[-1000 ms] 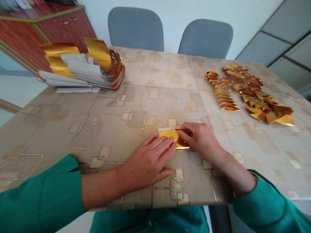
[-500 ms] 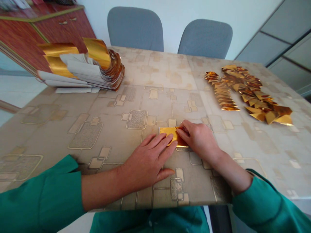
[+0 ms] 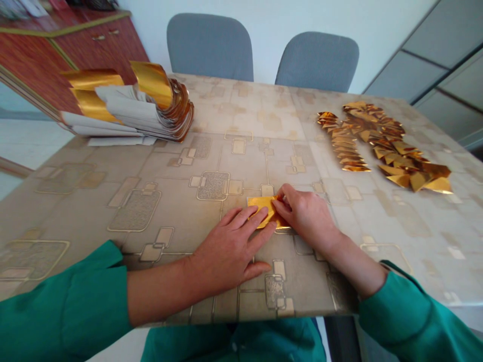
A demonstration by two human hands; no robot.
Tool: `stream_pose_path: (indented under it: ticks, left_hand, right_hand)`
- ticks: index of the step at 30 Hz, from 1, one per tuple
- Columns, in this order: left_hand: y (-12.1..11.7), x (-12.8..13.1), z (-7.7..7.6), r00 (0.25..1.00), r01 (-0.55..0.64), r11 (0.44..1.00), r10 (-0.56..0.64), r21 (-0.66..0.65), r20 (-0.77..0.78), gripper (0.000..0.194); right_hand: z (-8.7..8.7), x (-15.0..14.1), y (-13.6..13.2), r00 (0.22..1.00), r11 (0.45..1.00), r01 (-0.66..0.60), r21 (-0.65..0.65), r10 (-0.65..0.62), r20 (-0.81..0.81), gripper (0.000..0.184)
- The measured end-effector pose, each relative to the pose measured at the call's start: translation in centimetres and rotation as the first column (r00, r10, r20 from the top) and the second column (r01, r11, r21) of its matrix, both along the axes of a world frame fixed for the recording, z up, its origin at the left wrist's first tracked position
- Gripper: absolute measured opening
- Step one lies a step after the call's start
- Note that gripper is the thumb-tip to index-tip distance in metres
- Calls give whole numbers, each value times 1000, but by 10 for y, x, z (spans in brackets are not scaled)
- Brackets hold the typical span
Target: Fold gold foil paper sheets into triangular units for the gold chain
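A small folded sheet of gold foil paper (image 3: 260, 202) lies flat on the table in front of me. My left hand (image 3: 234, 246) rests palm down, fingers spread, with its fingertips pressing on the paper's lower left part. At the paper's upper right, my right hand (image 3: 307, 213) is closed, thumb and index finger pinching its edge and corner. Part of the paper is hidden beneath the fingers of both hands.
At the far left stands a thick stack of bent gold and white paper sheets (image 3: 130, 108). Folded gold paper pieces (image 3: 400, 151) lie in rows at the right. The table (image 3: 181, 176) has a patterned cover. Two grey chairs (image 3: 210, 48) stand behind it.
My right hand has shifted slightly left along the paper's upper edge. The white strip along that edge is now covered by gold. My left hand has stayed nearly still.
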State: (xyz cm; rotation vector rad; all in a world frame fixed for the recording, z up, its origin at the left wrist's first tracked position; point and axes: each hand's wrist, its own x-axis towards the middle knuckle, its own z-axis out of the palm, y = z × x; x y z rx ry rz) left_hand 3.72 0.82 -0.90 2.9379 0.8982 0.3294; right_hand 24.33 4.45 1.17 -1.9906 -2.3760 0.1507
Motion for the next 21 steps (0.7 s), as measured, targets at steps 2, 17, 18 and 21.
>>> stream_pose_path:
  ticks: [2, 17, 18, 21]
  left_hand:
    - [0, -1, 0, 1000, 0, 1000, 0, -10, 1, 69]
    - [1, -1, 3, 999, -10, 1000, 11, 15, -49, 66]
    - [1, -2, 3, 998, -14, 1000, 15, 18, -55, 65]
    - [-1, -2, 4, 997, -29, 999, 32, 42, -71, 64]
  right_hand:
    - [-1, -1, 0, 1000, 1000, 21, 5, -21, -6, 20]
    - [-3, 31, -50, 830, 761, -484, 431, 556, -49, 21]
    - [-5, 32, -53, 831, 763, -486, 426, 555, -45, 22]
    - [-9, 34, -54, 831, 769, -493, 407, 554, -40, 22]
